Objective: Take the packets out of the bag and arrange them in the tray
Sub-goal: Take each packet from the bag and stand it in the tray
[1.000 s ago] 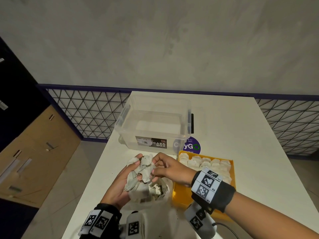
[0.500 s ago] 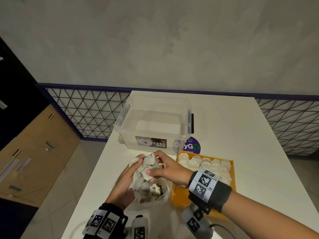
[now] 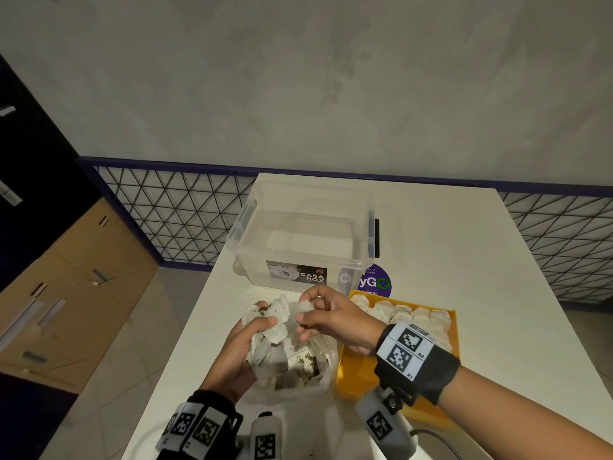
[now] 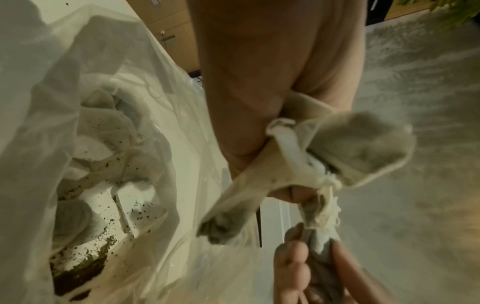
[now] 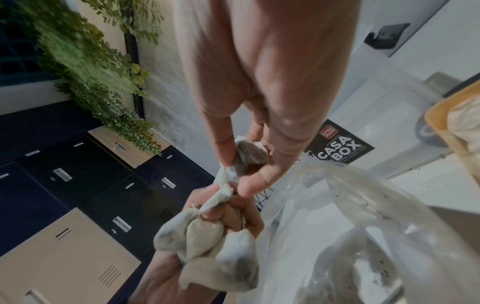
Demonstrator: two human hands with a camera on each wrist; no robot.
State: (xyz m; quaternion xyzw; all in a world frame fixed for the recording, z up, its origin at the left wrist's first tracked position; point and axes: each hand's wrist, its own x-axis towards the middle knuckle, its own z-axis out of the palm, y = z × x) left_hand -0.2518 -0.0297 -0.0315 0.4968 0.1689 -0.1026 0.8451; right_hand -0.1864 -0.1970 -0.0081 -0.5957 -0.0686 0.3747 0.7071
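Up a touch comes the right hand (image 3: 335, 322), pinching one packet (image 3: 305, 308) off the bunch (image 3: 267, 322) gripped in the left hand (image 3: 237, 355), over the bag (image 3: 298, 370) left of the tray (image 3: 398, 380).

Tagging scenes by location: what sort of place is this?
Probably an office or workplace common area, not a home: banks of lockers, a hanging plant wall, and a plain white table beside a metal mesh railing.

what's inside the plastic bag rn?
The bag holds more packets and loose dark crumbs at the bottom. The count is unclear: film folds and the left hand's bunch cover the rest.
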